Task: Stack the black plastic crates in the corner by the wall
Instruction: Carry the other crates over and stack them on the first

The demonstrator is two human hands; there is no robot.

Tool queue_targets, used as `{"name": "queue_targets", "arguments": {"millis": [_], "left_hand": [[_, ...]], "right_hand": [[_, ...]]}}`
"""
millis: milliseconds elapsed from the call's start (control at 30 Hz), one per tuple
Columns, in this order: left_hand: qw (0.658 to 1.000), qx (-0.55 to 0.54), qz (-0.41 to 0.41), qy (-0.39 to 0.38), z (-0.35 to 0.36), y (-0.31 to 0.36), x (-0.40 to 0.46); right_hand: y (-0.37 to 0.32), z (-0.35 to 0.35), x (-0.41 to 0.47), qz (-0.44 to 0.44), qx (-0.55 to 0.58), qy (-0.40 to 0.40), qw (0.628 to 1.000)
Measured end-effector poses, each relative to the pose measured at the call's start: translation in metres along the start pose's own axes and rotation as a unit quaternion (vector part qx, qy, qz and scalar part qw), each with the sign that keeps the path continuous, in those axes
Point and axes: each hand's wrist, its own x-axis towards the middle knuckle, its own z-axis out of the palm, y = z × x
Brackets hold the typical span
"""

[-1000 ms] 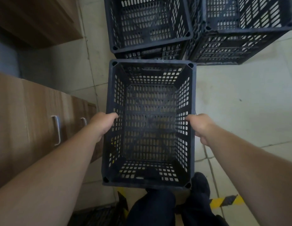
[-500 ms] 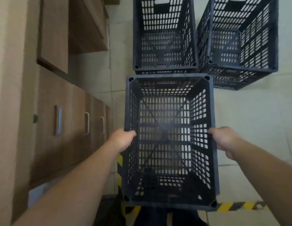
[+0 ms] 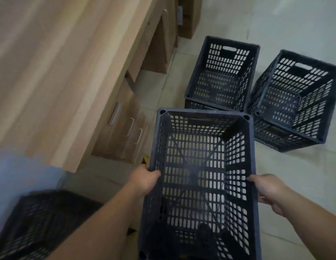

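Head view: no brand, label or writing can be read on anything here.

Crates, counted: the held crate is one. Ahead on the floor stands the middle stack, a top crate with the rim of a second showing under it. To its right is the right stack, also two crates, the upper one twisted a little on the lower. A blurred crate sits at the lower left. That makes six black crates in sight (the two lower ones show only as slivers).

The held crate is open side up, off the floor, its far rim just short of the middle stack and overlapping it in the picture; whether they touch I cannot tell. The left hand grips the crate's left long rim, thumb hooked inside the wall and the other fingers hidden outside it. The right hand grips the right long rim, fingers curled around the outside of the wall, thumb tip on the rim. Both forearms are bare.

The two stacks stand just beside each other, near corners close together. Both top crates have an oval handle slot in the far wall.

Along the left runs a wooden desk with three drawer handles, pale metal bars. A strip of yellow and black tape shows on the floor beside the held crate's left wall. The floor is pale tile.
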Motion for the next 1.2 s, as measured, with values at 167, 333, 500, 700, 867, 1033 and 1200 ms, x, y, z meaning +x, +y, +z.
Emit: {"name": "queue_targets", "arguments": {"millis": [167, 333, 500, 700, 867, 1033, 1200], "left_hand": [[0.995, -0.098, -0.022, 0.011, 0.012, -0.051, -0.062], [0.986, -0.159, -0.036, 0.022, 0.018, -0.108, -0.116], [0.978, -0.193, -0.055, 0.056, 0.017, -0.173, -0.166], [0.960, -0.244, -0.099, 0.092, -0.001, -0.273, -0.219], [0.933, -0.307, -0.142, 0.123, -0.021, -0.362, -0.267], [0.906, -0.349, -0.167, 0.173, -0.047, -0.430, -0.309], [0.889, -0.357, -0.185, 0.220, -0.075, -0.485, -0.322]], "right_hand": [[0.007, -0.016, -0.043, -0.044, -0.066, -0.044, 0.996], [0.018, -0.013, -0.081, -0.060, -0.128, -0.055, 0.988], [0.032, 0.016, -0.125, -0.075, -0.205, -0.059, 0.974], [0.047, 0.078, -0.189, -0.121, -0.276, -0.072, 0.951], [0.060, 0.143, -0.240, -0.191, -0.340, -0.080, 0.918], [0.053, 0.217, -0.322, -0.239, -0.404, -0.098, 0.877], [0.040, 0.286, -0.393, -0.287, -0.389, -0.131, 0.866]]}}
